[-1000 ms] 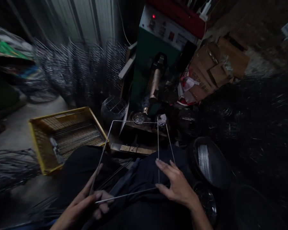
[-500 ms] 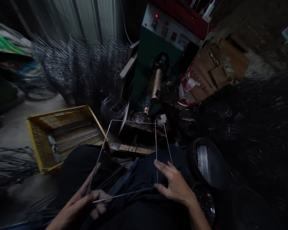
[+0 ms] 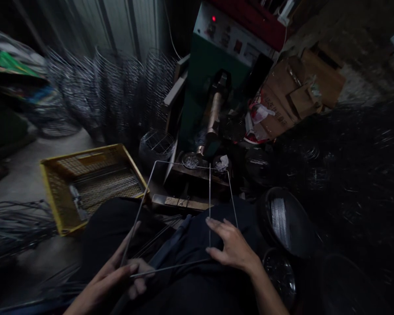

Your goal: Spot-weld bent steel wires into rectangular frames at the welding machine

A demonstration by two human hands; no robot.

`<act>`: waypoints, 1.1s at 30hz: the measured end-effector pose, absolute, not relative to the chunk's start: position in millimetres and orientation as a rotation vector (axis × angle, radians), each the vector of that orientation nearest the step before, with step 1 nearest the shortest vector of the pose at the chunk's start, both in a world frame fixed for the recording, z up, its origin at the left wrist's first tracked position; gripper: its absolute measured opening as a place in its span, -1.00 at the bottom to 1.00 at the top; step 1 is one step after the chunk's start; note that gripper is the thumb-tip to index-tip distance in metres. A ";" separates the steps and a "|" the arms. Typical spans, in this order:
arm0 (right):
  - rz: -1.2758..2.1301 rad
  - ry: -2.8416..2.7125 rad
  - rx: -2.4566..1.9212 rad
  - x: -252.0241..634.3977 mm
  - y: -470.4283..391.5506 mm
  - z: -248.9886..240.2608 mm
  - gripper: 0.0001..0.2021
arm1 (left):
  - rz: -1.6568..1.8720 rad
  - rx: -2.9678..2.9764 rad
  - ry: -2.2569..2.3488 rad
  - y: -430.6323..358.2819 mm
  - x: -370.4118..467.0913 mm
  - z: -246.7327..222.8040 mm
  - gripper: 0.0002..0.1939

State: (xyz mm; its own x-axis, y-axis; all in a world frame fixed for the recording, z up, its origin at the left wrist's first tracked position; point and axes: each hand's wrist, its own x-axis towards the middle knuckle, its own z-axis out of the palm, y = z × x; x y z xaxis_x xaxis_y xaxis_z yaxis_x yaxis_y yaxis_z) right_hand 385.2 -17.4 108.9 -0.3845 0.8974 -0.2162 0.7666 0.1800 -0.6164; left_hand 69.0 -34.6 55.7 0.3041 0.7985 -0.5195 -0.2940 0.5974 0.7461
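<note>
A thin bent metal wire frame (image 3: 147, 188), roughly rectangular, reaches out over my lap. My left hand (image 3: 118, 273) is closed on its near left corner, thumb and fingers around the wire. At the near right, my right hand (image 3: 233, 247) holds the frame's straight wire length between thumb and fingers. One wire side runs past the back of this hand. The frame's far side lies in view in front of a small dish of shiny metal bits (image 3: 191, 161) and a crumpled white scrap (image 3: 222, 163); whether it touches the bench is unclear.
A green machine (image 3: 197, 83) with a copper-coloured arm (image 3: 214, 114) and a lit red lamp stands ahead. To the left are a yellow crate (image 3: 51, 201) holding wire rods and stacked wire baskets (image 3: 114, 87). Cardboard boxes (image 3: 279, 105) and black round containers (image 3: 302, 223) lie right.
My right hand has shifted slightly left, and the wire's free upright end has moved left with it. The frame's far left corner has risen a little. Both hands keep their hold.
</note>
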 end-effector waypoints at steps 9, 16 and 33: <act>0.977 -2.193 -1.507 373.9 -23.5 99.9 -0.23 | 0.804 0.594 0.973 -37.1 78.2 47.0 0.14; 0.821 -2.142 -1.562 374.8 -21.5 93.8 -0.26 | 0.834 0.559 0.936 -40.2 79.4 49.5 0.12; 1.050 -2.246 -1.433 367.5 -34.6 105.7 -0.17 | 0.886 0.562 0.955 -42.8 85.8 58.9 0.09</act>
